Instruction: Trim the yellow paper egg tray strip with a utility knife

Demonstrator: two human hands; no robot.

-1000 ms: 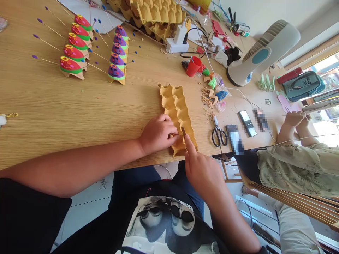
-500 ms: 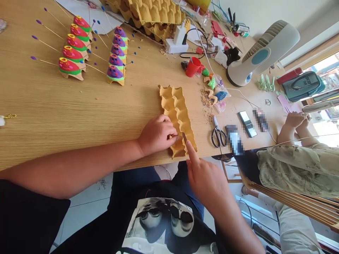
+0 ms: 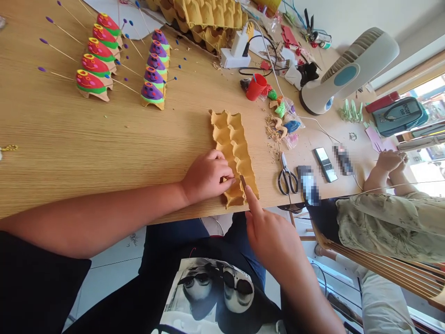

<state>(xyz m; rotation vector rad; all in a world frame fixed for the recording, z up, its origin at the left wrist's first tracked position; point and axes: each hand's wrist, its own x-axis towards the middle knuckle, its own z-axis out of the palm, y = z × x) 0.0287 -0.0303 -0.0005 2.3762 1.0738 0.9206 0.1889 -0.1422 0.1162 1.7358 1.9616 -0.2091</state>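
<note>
A yellow strip of egg carton (image 3: 233, 148) lies on the wooden table (image 3: 104, 139) close to its near edge. My left hand (image 3: 206, 176) rests on the strip's near end, fingers curled and pressing it down. My right hand (image 3: 269, 236) is closed around a small knife (image 3: 242, 180), forefinger stretched along it. The thin blade touches the carton at its near end, just right of my left fingers.
Scissors (image 3: 287, 175) and two phones (image 3: 325, 163) lie right of the carton. Painted cone figures (image 3: 93, 55) on sticks stand far left. Stacked egg trays (image 3: 205, 18), a power strip (image 3: 236, 53), a red cup (image 3: 255, 86) and a fan (image 3: 344, 69) sit behind. Another person's hands (image 3: 391, 160) work at right.
My right hand has drawn back a little toward the table edge with the blade on the carton. My left hand has stayed put.
</note>
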